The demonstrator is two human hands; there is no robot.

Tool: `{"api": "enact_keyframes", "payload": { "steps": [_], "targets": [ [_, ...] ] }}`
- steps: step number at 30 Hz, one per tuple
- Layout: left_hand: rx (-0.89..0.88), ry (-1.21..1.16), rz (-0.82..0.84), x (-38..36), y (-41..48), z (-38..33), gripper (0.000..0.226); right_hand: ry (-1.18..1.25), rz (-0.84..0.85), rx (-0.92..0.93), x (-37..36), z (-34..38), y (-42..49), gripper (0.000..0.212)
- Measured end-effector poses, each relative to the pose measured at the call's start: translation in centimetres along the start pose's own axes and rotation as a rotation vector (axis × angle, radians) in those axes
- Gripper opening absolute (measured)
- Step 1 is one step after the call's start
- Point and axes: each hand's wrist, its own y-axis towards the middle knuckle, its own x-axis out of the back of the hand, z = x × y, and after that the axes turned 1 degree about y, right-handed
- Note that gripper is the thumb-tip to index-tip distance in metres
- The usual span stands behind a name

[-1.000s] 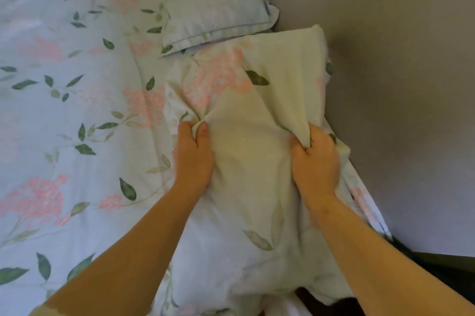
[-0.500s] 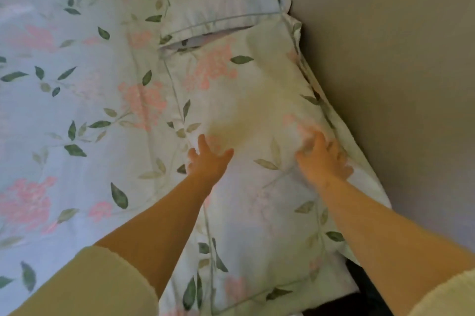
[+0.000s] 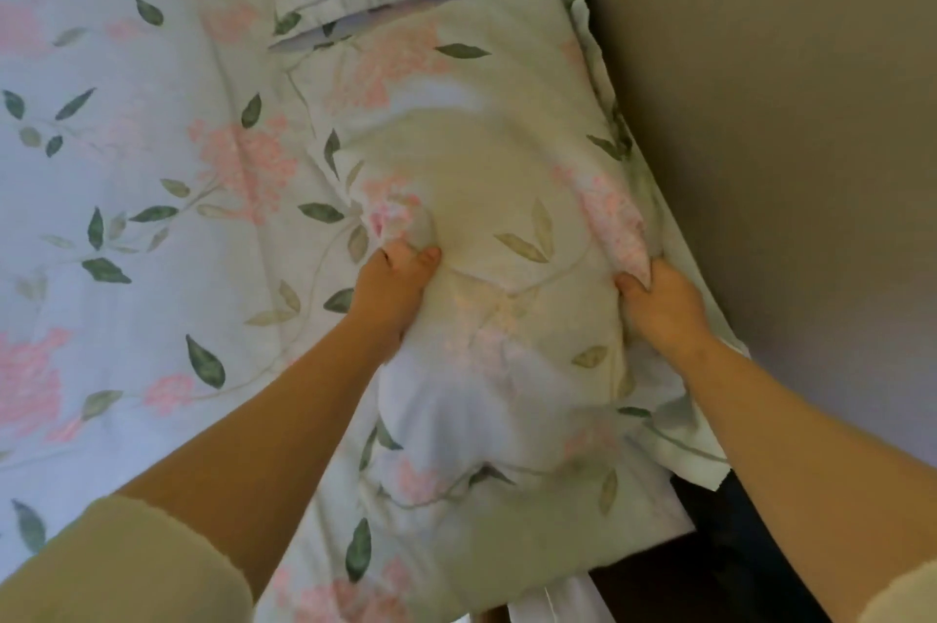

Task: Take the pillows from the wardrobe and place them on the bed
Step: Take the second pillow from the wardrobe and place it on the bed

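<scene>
At the bed's (image 3: 127, 166) wall-side edge, both hands' fingers (image 3: 405, 257) pinch bunched folds of the pillow (image 3: 481, 166).

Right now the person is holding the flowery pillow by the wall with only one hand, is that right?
Not quite. The head view shows two hands on it, not one: the left hand and the right hand each grip a bunch of the cover of the flowery pillow. The rest is right: it does lie by the wall.
</scene>
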Motion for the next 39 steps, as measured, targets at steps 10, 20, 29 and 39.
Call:
{"api": "enact_keyframes", "payload": {
  "steps": [10, 20, 29, 39],
  "targets": [
    [0.193, 0.224, 0.030, 2.6, -0.2, 6.2, 0.081, -0.329, 0.088, -0.112, -0.3, -0.6, -2.6, 0.056],
    [0.111, -0.264, -0.027, -0.1, 2.4, -0.3, 0.066, 0.584, 0.205, 0.064, -2.6, 5.0, 1.4, 0.069],
    [-0.292, -0.432, -0.027, 3.6, 0.5, -8.3, 0.034, 0.649, -0.157, 0.420, 2.2, 11.9, -0.3, 0.034],
    [0.207, -0.081, 0.149, 3.7, 3.5, 0.1, 0.078, 0.141, -0.126, -0.052, -0.9, 4.7, 3.0, 0.065]
  ]
}}
